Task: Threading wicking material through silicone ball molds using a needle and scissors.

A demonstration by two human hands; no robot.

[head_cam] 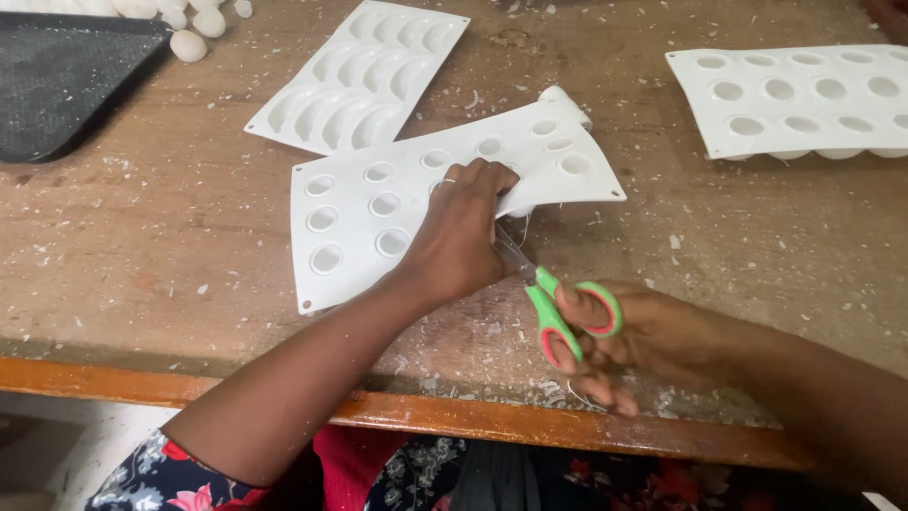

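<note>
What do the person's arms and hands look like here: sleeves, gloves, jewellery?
Both hands are bare, no gloves. The left hand wears a thin ring on one finger; the forearm is uncovered up to a short dark floral sleeve with pink and red flowers. The right hand and forearm are bare; no sleeve shows.

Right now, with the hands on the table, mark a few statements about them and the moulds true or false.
1. The right hand holds green-handled scissors. True.
2. The left hand lies on a black tray. False: it presses on a white silicone mould with round cavities.
3. Three white moulds lie on the wooden table. True.
4. The scissors are red-bladed and lie unheld. False: they are held, blades under the left hand.
</note>
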